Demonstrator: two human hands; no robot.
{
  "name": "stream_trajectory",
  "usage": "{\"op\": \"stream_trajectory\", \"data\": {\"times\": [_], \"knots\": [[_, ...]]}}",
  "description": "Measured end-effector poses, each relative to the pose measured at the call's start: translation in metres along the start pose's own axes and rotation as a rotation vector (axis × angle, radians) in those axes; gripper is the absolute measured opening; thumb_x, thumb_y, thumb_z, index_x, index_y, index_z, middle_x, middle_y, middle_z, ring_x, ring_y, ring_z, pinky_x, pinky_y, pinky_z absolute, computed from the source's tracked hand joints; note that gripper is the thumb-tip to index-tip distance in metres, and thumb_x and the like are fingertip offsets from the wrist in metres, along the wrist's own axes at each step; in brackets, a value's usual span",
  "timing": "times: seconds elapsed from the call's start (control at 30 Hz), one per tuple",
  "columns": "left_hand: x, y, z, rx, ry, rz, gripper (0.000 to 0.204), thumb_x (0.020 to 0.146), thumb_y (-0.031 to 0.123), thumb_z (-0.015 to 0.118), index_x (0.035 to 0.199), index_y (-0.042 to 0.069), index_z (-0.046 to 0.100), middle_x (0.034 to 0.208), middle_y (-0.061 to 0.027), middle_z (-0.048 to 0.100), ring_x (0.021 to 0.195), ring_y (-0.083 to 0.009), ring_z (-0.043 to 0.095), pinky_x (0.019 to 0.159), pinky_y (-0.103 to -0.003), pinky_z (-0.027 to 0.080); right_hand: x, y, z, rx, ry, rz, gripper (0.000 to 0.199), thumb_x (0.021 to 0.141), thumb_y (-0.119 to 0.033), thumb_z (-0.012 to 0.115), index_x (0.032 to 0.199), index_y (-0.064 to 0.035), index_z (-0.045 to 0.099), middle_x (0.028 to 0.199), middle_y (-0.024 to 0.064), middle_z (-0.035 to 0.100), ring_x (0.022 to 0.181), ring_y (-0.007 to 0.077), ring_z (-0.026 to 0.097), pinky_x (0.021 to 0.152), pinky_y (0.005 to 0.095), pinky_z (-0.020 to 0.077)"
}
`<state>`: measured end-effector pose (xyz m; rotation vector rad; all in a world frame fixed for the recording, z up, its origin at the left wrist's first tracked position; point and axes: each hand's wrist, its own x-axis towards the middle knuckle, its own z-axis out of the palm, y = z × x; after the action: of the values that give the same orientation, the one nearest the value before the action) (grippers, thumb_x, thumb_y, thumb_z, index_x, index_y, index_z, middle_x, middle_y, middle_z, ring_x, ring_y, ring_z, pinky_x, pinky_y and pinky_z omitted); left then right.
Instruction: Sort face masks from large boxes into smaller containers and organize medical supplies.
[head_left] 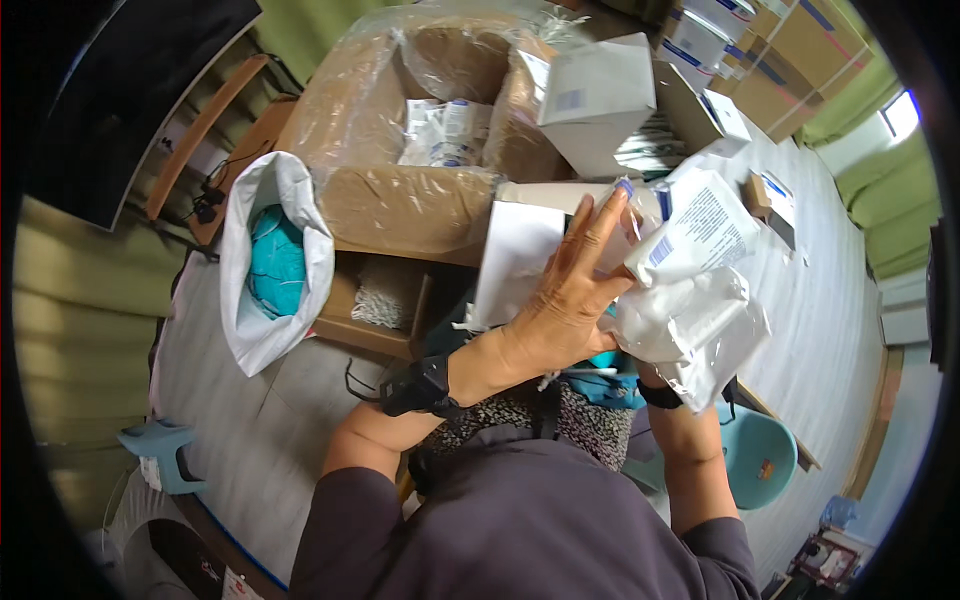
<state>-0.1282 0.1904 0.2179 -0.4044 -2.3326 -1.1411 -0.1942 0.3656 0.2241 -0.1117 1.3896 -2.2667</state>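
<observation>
While the left hand point(565, 300) lies flat with fingers extended against a bundle of soft white sealed packets point(690, 300), its grip is open, pressing rather than clasping. The right hand is almost wholly hidden beneath the bundle, only its wrist with a dark band point(660, 395) showing, so its grip cannot be told. The bundle is held up in front of the chest, above the tabletop point(830, 300), which is covered by a pale ribbed cloth. The uppermost packet point(700, 235) is flat and rectangular, with a blue-printed paper face; those below are crinkled translucent film, their outlines merging. Behind the fingers stands a smooth white sheet or carton flap point(515, 260), its lower edge cut off by the hand. Further back, a large brown cardboard box point(400, 200) lined with glossy clear plastic holds more printed packets point(445, 135). A white cardboard carton point(595, 100) tilts against its right wall. At left, an open white sack point(255, 330) shows crumpled teal material point(277, 262). A shallow tray point(370, 330) beside it holds a white fibrous mass point(385, 295), hard to identify.
</observation>
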Motion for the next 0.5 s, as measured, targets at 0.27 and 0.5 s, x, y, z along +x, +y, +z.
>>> {"op": "stream_trajectory", "data": {"times": [0.27,0.5], "knots": [[-0.001,-0.051,-0.046,-0.122,0.222,0.006,0.031,0.081,0.018,0.078,0.105,0.0,0.072,0.15,-0.0258,0.046,0.133,-0.0389,0.054,0.107,-0.041,0.046,0.043,0.036,0.061,0.139,0.002,0.104,0.047,0.102,-0.044,0.055,0.123,-0.002,0.058,0.116,0.0118,0.068,0.099,0.0199,0.066,0.082,0.0335,0.0505],[0.02,-0.174,-0.079,-0.577,0.564,-0.525,0.04,0.09,0.028,0.076,0.117,0.0,0.068,0.116,-0.0099,0.069,0.097,-0.017,0.067,0.077,-0.036,0.056,0.092,0.024,0.019,-0.011,-0.075,0.255,0.055,0.101,-0.047,0.055,0.13,-0.0008,0.055,0.119,0.013,0.069,0.103,0.0227,0.068,0.084,0.0342,0.0511]]}}
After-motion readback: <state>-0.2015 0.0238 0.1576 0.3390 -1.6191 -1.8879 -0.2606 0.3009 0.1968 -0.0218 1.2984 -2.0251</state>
